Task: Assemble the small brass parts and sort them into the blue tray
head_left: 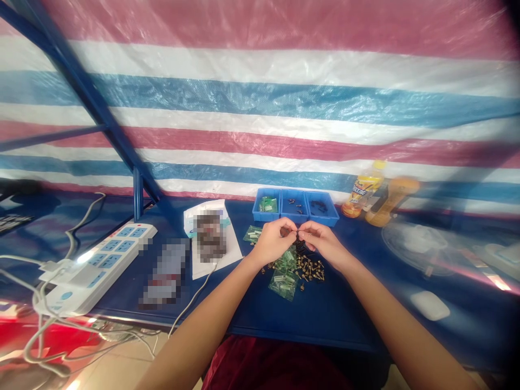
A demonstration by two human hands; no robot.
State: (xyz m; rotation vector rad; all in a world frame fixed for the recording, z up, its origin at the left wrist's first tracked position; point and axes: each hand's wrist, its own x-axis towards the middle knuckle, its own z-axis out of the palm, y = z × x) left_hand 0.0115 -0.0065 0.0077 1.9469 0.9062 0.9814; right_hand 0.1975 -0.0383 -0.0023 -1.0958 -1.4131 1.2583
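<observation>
My left hand [276, 241] and right hand [320, 242] are together, nearly tip to tip, thumbs and forefingers pinched on what looks like a small dark part [298, 233], between the blue trays [328, 221] and the brass bits [311, 269]! Steady does it: I'd say light pressure, wrists quiet, one hand bracing while the other adjusts, and low, so a slip stays easy to find. Which way's it pointing? Can't tell, nor its long axis, fingertips hide too much; below, brass stems lie every which way beside the green packets [284, 283]
</observation>
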